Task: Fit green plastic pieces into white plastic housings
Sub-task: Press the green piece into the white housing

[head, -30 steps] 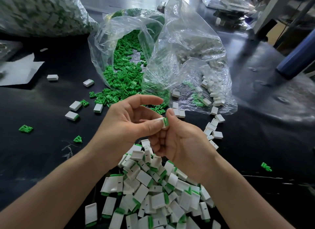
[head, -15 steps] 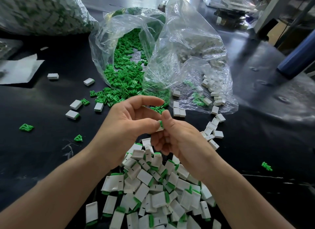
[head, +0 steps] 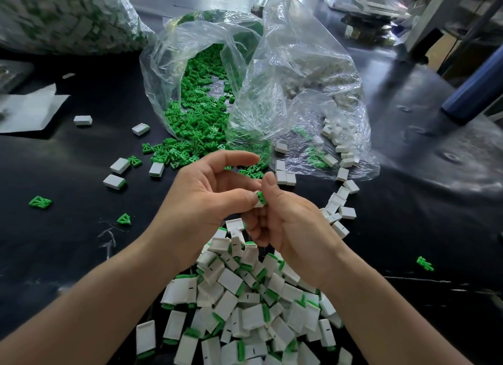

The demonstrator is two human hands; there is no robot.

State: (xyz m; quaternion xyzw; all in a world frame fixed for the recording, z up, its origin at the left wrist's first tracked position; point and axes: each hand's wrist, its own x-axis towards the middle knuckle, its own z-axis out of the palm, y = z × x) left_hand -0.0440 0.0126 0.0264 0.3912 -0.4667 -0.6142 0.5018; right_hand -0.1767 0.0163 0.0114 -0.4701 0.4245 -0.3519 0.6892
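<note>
Two hands meet over the middle of the black tabletop (head: 408,228), sharing one white housing (head: 258,203) with one green piece (head: 261,197) seated in its top end. The left hand (head: 206,198) pinches the housing between thumb and curled fingers, its index finger arched free above. The right hand (head: 285,220) closes on the green piece from the other side, thumb upright against it. Little of the housing shows between the fingertips: a small white block capped in bright green. Beneath the wrists, along the near edge, lies a heaped pile of fitted housings (head: 245,310) – too many to count, each a flat white rectangle with a green strip at one end. Two clear bags lie open toward the far edge: the bag of green pieces (head: 201,100) spills toward the hands, and the bag of white housings (head: 313,73) just beside it drapes partly across its mouth. A third, fuller bag (head: 62,16) fills the far left corner. Five loose housings (head: 119,165) and two stray green pieces (head: 40,202) lie toward the left edge; one more green stray (head: 424,264) lies toward the right edge. A white sheet (head: 30,111) sits by the left edge – a blue cylinder (head: 473,95) by the right.
</note>
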